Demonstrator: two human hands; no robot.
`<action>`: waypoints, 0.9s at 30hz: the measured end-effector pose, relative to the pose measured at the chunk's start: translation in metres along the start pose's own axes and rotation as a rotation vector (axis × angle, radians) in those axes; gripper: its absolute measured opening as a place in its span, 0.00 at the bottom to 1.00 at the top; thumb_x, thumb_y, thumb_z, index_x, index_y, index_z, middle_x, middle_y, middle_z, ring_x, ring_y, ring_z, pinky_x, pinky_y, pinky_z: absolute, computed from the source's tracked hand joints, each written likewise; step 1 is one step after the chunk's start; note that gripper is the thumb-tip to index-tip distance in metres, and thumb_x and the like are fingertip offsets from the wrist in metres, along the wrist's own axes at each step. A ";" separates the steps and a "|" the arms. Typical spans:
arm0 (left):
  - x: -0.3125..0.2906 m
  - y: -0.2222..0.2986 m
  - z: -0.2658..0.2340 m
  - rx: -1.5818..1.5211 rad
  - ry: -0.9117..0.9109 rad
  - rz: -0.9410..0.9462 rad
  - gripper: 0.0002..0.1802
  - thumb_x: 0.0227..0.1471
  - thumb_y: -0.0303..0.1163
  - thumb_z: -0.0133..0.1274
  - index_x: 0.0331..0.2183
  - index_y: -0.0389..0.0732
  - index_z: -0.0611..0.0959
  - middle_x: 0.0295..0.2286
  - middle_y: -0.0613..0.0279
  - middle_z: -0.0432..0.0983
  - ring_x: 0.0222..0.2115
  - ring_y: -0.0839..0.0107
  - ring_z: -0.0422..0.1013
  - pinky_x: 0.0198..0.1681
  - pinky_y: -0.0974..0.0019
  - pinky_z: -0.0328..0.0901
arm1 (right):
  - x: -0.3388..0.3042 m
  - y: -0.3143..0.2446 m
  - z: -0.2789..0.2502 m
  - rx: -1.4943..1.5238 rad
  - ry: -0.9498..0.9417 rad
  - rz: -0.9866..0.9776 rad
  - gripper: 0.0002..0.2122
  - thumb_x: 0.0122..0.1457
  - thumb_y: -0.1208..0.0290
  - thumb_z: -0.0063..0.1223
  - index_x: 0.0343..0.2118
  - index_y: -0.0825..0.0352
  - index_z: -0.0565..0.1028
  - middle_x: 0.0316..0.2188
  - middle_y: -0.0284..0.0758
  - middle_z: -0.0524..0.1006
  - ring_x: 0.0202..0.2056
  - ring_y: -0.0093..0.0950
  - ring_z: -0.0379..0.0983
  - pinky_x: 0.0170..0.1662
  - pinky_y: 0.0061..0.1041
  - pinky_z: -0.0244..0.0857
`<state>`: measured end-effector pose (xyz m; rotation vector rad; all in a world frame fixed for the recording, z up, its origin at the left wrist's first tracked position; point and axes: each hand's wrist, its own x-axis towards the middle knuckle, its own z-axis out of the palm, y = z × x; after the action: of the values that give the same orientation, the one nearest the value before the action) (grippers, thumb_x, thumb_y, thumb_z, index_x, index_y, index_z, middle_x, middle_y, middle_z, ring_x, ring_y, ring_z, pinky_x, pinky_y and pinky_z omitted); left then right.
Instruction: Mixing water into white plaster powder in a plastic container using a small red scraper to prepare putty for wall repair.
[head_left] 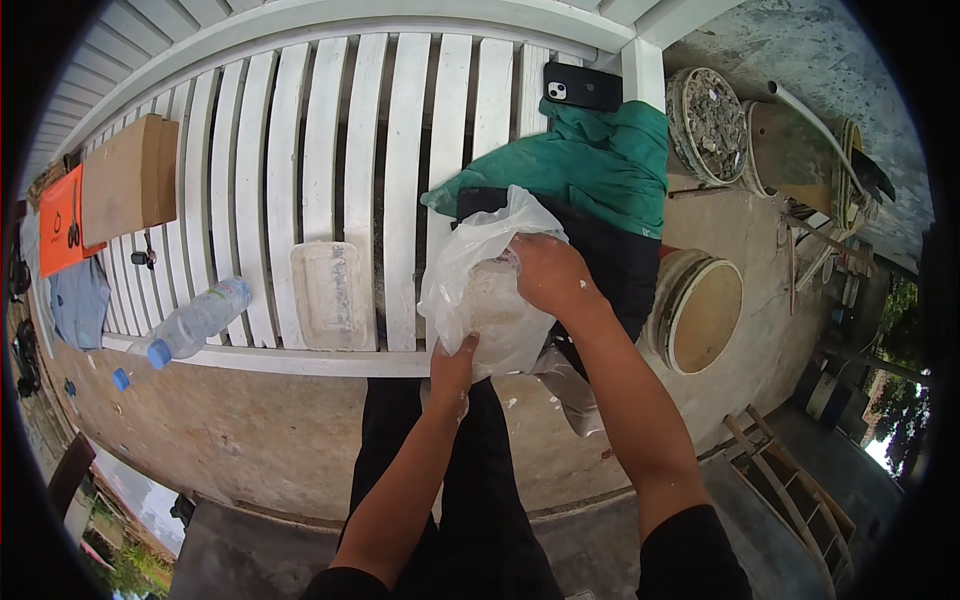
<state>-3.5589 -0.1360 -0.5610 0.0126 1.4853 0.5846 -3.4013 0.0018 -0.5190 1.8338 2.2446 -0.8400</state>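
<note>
A translucent white plastic bag [450,275] stands at the near edge of a white slatted bench, a pale, boxy shape showing through it. At its near left side, my left hand [455,365] grips the bag, thumb on the outside. My right hand [550,275] is curled at the bag's upper right part; its fingertips are hidden among the plastic folds, so what they hold cannot be made out. Left of the bag lies a shallow clear plastic container [333,297] with whitish smears. Dark cloth [612,275] and a green cloth [590,150] lie beside and behind the bag.
The slatted bench [310,130] has a phone [582,87] at its far right corner. Plastic bottles [205,315], a cardboard box [130,180] and an orange packet [62,225] are on the left. Buckets [705,315] stand right of the bench; a wooden ladder-like frame [795,490] lies lower right.
</note>
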 end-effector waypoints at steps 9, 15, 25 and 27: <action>-0.008 -0.016 0.023 -0.381 0.175 0.016 0.28 0.55 0.26 0.44 0.58 0.32 0.65 0.51 0.50 0.68 0.50 0.60 0.67 0.53 0.60 0.62 | 0.020 0.013 -0.001 0.095 -0.167 -0.069 0.14 0.47 0.81 0.47 0.38 0.69 0.77 0.38 0.48 0.78 0.43 0.46 0.74 0.48 0.41 0.68; -0.009 -0.030 0.010 -0.592 0.121 0.018 0.32 0.55 0.30 0.45 0.61 0.38 0.60 0.53 0.51 0.64 0.52 0.53 0.65 0.52 0.52 0.65 | 0.012 0.003 0.011 -0.056 -0.231 -0.102 0.12 0.45 0.79 0.50 0.34 0.71 0.78 0.32 0.50 0.79 0.35 0.49 0.76 0.42 0.42 0.71; -0.023 -0.010 0.025 -0.549 0.179 0.104 0.29 0.54 0.27 0.45 0.58 0.37 0.63 0.51 0.52 0.66 0.50 0.59 0.66 0.54 0.56 0.64 | 0.000 0.006 0.033 0.123 -0.334 -0.128 0.22 0.48 0.81 0.48 0.50 0.67 0.75 0.46 0.45 0.77 0.48 0.45 0.73 0.52 0.39 0.66; -0.022 -0.009 0.024 -0.528 0.157 0.144 0.30 0.55 0.30 0.46 0.58 0.37 0.62 0.51 0.50 0.64 0.51 0.55 0.66 0.52 0.51 0.65 | -0.007 0.006 0.023 0.194 -0.207 -0.086 0.22 0.48 0.82 0.48 0.49 0.67 0.75 0.45 0.46 0.77 0.47 0.45 0.73 0.52 0.39 0.67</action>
<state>-3.5330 -0.1438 -0.5416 -0.3464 1.4476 1.1013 -3.4000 -0.0148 -0.5371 1.6440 2.1906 -1.2405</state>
